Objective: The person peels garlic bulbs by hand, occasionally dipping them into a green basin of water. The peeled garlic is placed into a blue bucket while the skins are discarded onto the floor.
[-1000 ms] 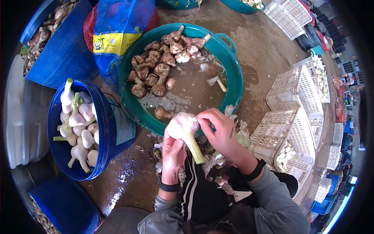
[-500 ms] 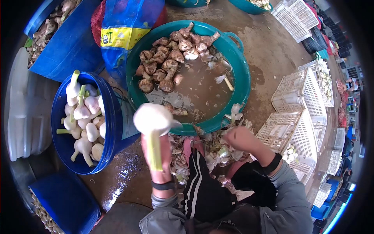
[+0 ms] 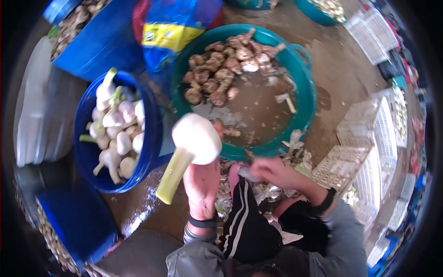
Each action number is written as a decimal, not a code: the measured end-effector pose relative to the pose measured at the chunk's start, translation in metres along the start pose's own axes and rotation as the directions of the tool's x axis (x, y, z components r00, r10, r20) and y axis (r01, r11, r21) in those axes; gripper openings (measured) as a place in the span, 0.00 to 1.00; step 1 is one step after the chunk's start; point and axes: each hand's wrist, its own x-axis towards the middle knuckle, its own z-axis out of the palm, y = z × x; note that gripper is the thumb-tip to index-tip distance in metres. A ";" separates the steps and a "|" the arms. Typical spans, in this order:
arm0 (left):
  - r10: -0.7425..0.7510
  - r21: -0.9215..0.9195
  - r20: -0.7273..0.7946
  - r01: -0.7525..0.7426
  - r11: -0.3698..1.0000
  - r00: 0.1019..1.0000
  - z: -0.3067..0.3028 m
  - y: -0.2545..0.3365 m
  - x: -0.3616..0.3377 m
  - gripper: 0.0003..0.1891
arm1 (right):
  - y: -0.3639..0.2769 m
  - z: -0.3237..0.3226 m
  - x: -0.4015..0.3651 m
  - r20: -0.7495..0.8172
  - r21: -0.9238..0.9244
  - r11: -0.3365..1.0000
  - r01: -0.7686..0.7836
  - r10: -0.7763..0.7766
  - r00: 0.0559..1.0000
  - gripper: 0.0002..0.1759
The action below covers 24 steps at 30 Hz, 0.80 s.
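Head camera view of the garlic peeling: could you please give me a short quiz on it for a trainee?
1. True or false: the left hand holds a peeled white garlic bulb with a green stem.
2. Where do the muddy brown unpeeled garlic bulbs lie? A) in a white plastic crate B) in the round teal plastic basin C) in a blue sack
3. What fills the round blue plastic bucket?
Key: 1 true; 2 B; 3 peeled white garlic bulbs.
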 end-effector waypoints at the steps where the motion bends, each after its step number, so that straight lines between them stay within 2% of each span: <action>1: 0.116 0.051 -0.130 -0.110 0.993 0.985 -0.003 0.013 0.007 0.32 | 0.041 0.007 -0.025 0.065 -0.568 0.796 0.209 -0.209 0.976 0.08; 2: 0.387 0.333 -0.076 -0.342 0.879 0.919 -0.009 0.034 0.021 0.30 | 0.047 0.003 -0.040 0.228 -0.820 0.529 0.218 -0.049 0.973 0.08; 3: 0.599 0.557 0.050 -0.521 0.647 0.799 -0.018 0.059 0.034 0.28 | 0.036 -0.007 -0.028 0.239 -0.818 0.524 0.235 -0.062 0.969 0.08; 5: 0.642 0.845 0.290 -0.505 0.176 0.710 -0.024 0.114 0.038 0.27 | 0.008 -0.033 0.004 0.026 -0.749 0.652 0.116 -0.145 0.989 0.07; 6: 0.624 0.912 0.312 -0.410 0.015 0.716 -0.028 0.139 0.045 0.27 | 0.008 -0.034 0.030 -0.065 -0.767 0.635 0.094 -0.223 0.973 0.07; 7: 0.609 0.939 0.336 -0.309 -0.152 0.719 -0.026 0.156 0.050 0.27 | 0.016 -0.032 0.063 -0.153 -0.785 0.614 0.074 -0.307 0.939 0.07; 8: 0.481 0.798 0.528 -0.214 -0.564 0.700 -0.014 0.166 0.049 0.27 | 0.041 -0.027 0.098 -0.165 -0.827 0.561 -0.021 -0.208 0.964 0.09; 9: 0.287 0.489 0.645 -0.094 -0.867 0.708 -0.004 0.173 0.046 0.26 | 0.067 -0.018 0.129 -0.181 -0.861 0.497 -0.106 -0.105 0.978 0.12; 10: 0.295 0.432 0.658 -0.027 -0.901 0.692 0.003 0.167 0.040 0.27 | 0.076 -0.010 0.149 -0.132 -0.879 0.461 -0.122 0.010 0.991 0.14; 11: 0.270 0.472 0.664 -0.111 -0.874 0.698 0.013 0.158 0.030 0.26 | 0.086 -0.005 0.165 -0.085 -0.897 0.423 -0.131 0.127 0.988 0.15; 12: 0.308 0.615 0.648 -0.241 -0.751 0.697 0.021 0.138 0.020 0.22 | 0.114 0.005 0.179 -0.087 -0.895 0.426 -0.132 0.123 0.989 0.15; 13: 0.266 0.773 0.602 -0.466 -0.430 0.753 0.028 0.114 0.007 0.18 | 0.146 0.018 0.190 -0.158 -0.817 0.528 -0.230 0.179 0.971 0.17; 14: 0.084 0.829 0.545 -0.551 0.092 0.834 0.014 0.091 0.003 0.17 | 0.162 0.024 0.197 -0.218 -0.720 0.614 -0.324 0.243 0.945 0.18; 15: -0.114 0.820 0.362 -0.259 0.510 0.925 0.007 0.059 -0.002 0.20 | 0.142 0.015 0.192 -0.221 -0.721 0.612 -0.325 0.242 0.945 0.18; 16: -0.120 0.794 0.147 -0.045 0.606 0.982 -0.011 0.026 -0.001 0.22 | 0.099 0.000 0.174 -0.182 -0.680 0.691 -0.245 0.165 0.969 0.18; 17: -0.156 0.707 -0.074 0.161 0.688 0.985 -0.031 -0.001 0.002 0.24 | 0.062 -0.013 0.156 -0.150 -0.631 0.758 -0.162 0.086 0.985 0.19; 18: -0.219 0.564 -0.187 0.287 0.775 0.958 -0.043 -0.020 0.004 0.26 | 0.049 -0.018 0.136 -0.204 -0.617 0.787 0.007 -0.169 0.964 0.17; 19: -0.296 0.391 -0.283 0.391 0.833 0.912 -0.048 -0.032 0.006 0.27 | 0.037 -0.022 0.114 -0.257 -0.617 0.766 0.179 -0.411 0.874 0.16; 20: -0.432 0.212 -0.157 0.458 0.863 0.888 -0.049 -0.033 0.007 0.29 | 0.011 -0.025 0.096 -0.231 -0.644 0.753 0.134 -0.358 0.904 0.15; 21: -0.468 0.089 -0.054 0.471 0.878 0.882 -0.039 -0.036 0.009 0.28 | -0.006 -0.025 0.083 -0.207 -0.672 0.735 0.091 -0.305 0.930 0.14; 22: -0.473 0.070 -0.014 0.473 0.878 0.881 -0.041 -0.039 0.007 0.26 | -0.004 -0.024 0.075 -0.161 -0.719 0.670 0.183 -0.417 0.894 0.17; 23: -0.472 0.051 0.031 0.470 0.881 0.881 -0.042 -0.043 0.007 0.26 | -0.009 -0.026 0.067 -0.160 -0.730 0.660 0.178 -0.419 0.894 0.17; 24: -0.409 0.203 0.000 0.401 0.893 0.912 -0.032 -0.041 0.004 0.24 | -0.020 -0.028 0.058 -0.268 -0.739 0.653 0.164 -0.509 0.818 0.18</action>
